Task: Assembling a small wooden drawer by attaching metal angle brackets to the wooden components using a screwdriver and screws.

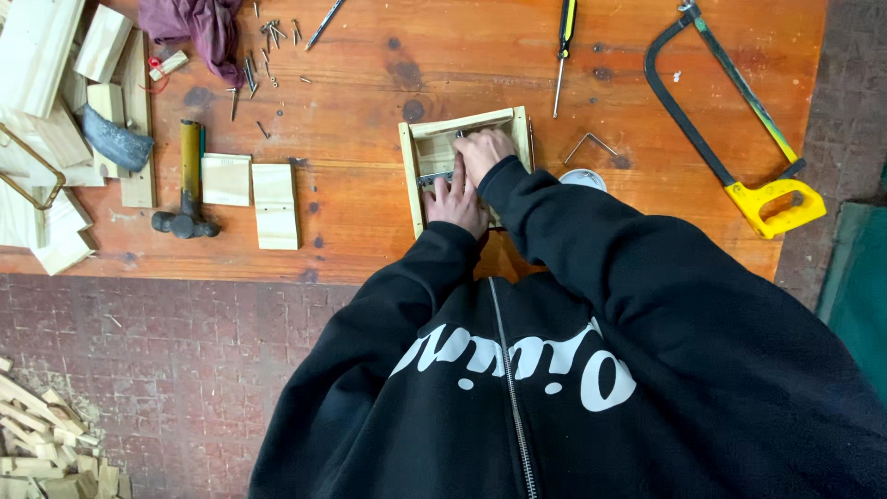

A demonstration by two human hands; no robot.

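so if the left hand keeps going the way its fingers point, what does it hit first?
Probably the right hand: the left hand points up the picture inside the small wooden frame, and the right hand lies just ahead. Past that, the frame's far rail. Depth is unclear.

Orange wood table on reddish brick floor.

From my feed, a hacksaw with a yellow handle lies at the right end of the orange wooden table. A yellow-handled screwdriver lies near the top edge. To the left I see a hammer just beside two flat wooden pieces. Loose nails are scattered below a purple cloth. Wood offcuts crowd the left end, and more scraps are piled on the brick floor.
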